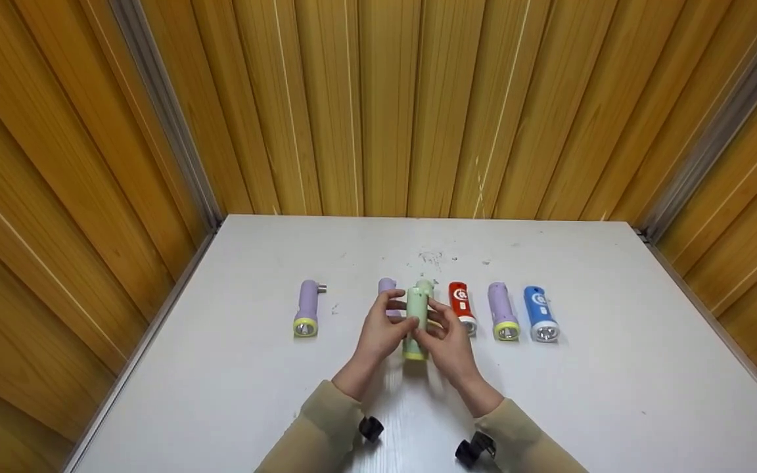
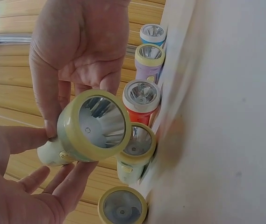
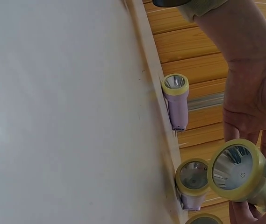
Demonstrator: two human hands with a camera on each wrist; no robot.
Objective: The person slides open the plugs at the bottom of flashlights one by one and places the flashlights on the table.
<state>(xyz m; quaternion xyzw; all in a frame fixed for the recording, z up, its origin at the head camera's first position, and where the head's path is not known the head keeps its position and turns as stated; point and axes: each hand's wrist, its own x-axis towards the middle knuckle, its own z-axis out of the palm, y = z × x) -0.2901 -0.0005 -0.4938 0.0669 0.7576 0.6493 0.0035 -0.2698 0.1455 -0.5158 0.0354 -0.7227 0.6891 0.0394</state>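
Note:
A pale green flashlight (image 1: 417, 303) with a yellow rim is held between both hands above the table. Its lens end (image 2: 102, 122) points back toward the person, and the clear reflector shows in both wrist views. My left hand (image 1: 378, 334) pinches the body from the left side, thumb on top and fingers beneath. From the right side, my right hand (image 1: 449, 348) grips the same body, with the two thumbs close together. Just beyond the hands lie a second green flashlight (image 1: 426, 286) and a purple flashlight (image 1: 387, 284), both partly hidden by the hands and the held one.
On the white table (image 1: 240, 394), another purple flashlight (image 1: 308, 302) with a metal stub lies to the left. To the right, in a row, are a red flashlight (image 1: 458, 295), a purple flashlight (image 1: 500, 303) and a blue flashlight (image 1: 539, 305). Wood-panelled walls (image 1: 385, 105) enclose the table.

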